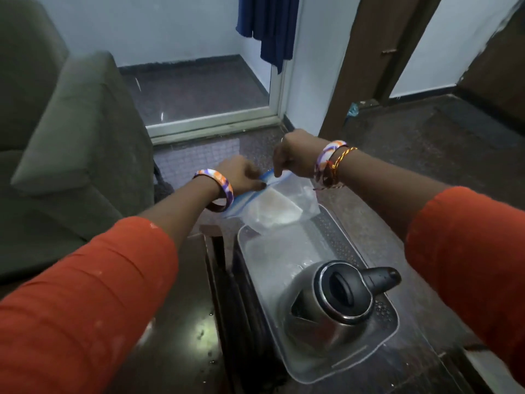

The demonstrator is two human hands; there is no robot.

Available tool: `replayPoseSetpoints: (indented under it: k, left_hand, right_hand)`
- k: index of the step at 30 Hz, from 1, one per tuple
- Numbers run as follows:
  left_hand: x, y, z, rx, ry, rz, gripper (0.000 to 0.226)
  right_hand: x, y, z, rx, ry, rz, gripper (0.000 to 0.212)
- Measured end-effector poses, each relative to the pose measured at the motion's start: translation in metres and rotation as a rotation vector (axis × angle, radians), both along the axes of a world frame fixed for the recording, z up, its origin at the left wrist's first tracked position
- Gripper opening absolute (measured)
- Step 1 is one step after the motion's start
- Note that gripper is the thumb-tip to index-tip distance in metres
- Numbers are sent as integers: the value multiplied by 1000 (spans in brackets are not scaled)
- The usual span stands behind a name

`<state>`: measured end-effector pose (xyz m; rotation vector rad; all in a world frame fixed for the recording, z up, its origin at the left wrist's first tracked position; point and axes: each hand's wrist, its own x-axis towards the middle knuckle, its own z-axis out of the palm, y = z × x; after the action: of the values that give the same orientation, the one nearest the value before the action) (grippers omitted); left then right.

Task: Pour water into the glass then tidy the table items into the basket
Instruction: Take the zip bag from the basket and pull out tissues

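Note:
A clear plastic zip bag (279, 207) with a blue seal strip and pale contents hangs over the far end of a translucent plastic basket (393, 314). My left hand (241, 174) pinches the blue strip at its left end. My right hand (295, 157) grips the strip's right end from above. A steel electric kettle (335, 302) with a black lid and handle stands inside the basket's near end. No glass is visible.
The basket rests on a dark glossy table (181, 322) with water drops on it. A grey-green sofa (71, 137) stands to the left. Beyond are a glass door, a blue curtain (267, 27) and a brown wooden door frame (366, 61).

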<state>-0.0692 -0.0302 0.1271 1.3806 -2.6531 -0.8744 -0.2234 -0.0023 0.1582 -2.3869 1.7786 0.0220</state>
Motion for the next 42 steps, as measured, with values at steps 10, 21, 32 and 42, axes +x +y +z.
replayPoseSetpoints:
  k: [10, 21, 32, 42]
  left_hand:
    - [157, 21, 39, 174, 301, 395, 15]
    - [311, 75, 11, -85, 150, 613, 20]
    - [357, 107, 47, -185, 95, 406, 22]
    - [402, 114, 60, 127, 312, 284, 80]
  right_hand:
    - [163, 47, 39, -297, 268, 149, 25]
    - [310, 87, 1, -72, 430, 373, 33]
    - [399, 96, -22, 161, -157, 71, 38]
    - [408, 95, -12, 153, -545, -132, 18]
